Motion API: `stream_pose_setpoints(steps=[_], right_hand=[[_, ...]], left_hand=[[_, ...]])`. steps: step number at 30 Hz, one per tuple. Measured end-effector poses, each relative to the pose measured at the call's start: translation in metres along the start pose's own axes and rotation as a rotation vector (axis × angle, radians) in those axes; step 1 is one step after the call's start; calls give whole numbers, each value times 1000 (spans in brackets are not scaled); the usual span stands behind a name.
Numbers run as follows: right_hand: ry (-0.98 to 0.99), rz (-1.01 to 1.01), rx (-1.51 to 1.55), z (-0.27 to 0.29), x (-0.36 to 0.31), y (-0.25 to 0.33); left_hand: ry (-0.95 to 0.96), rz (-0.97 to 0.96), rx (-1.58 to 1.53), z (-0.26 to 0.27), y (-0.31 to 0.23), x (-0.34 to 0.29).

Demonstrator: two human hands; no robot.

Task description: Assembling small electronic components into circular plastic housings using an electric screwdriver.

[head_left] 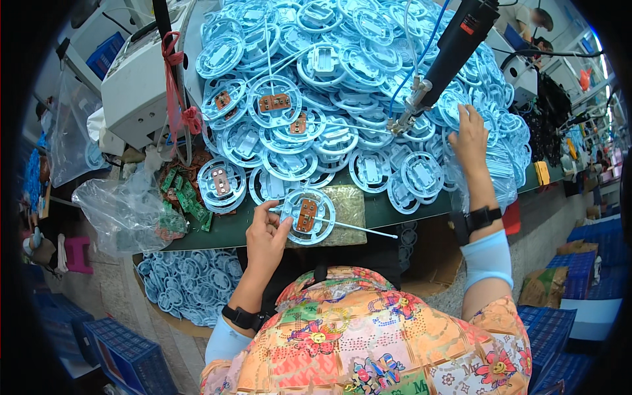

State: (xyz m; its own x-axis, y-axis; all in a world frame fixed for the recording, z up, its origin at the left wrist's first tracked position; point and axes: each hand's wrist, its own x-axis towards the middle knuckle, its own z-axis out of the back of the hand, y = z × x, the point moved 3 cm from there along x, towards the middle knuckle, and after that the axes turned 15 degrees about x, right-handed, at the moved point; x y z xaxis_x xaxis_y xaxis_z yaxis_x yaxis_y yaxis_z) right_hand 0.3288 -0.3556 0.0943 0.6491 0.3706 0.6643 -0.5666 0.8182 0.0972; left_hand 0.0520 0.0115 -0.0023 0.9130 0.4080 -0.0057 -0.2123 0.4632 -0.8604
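My left hand (264,232) pinches the rim of a round light-blue plastic frame (324,230) at the front edge of the bench. A brown circuit board (306,216) sits in its middle, and a thin rod sticks out from it to the right. Beneath the frame lies a flat, speckled block (347,205). Farther right, my right hand (470,137) is at the big heap of similar blue frames (355,99), its fingers stretched out and apart. Whether it touches a frame, I cannot tell. A black powered screwdriver (451,69) hangs over the heap, left of that hand.
Green circuit boards (189,197) lie beside a clear plastic bag (125,214) at the left. A pale machine (148,85) stands behind them. Below the bench, a carton (191,286) holds more blue frames. Blue crates (128,355) stand on the floor; people work in the background.
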Motion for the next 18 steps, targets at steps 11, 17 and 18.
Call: stream_pose_setpoints(steps=[11,17,18], right_hand=[[-118,-218,385,57,-5,23],[424,-904,1492,11,-83,180],[515,-936,1553,-4,-92,195]], left_hand=[[123,99,-34,-5,-1,0],[250,201,-163,3,-11,-3],[257,208,-167,4,-12,-4]])
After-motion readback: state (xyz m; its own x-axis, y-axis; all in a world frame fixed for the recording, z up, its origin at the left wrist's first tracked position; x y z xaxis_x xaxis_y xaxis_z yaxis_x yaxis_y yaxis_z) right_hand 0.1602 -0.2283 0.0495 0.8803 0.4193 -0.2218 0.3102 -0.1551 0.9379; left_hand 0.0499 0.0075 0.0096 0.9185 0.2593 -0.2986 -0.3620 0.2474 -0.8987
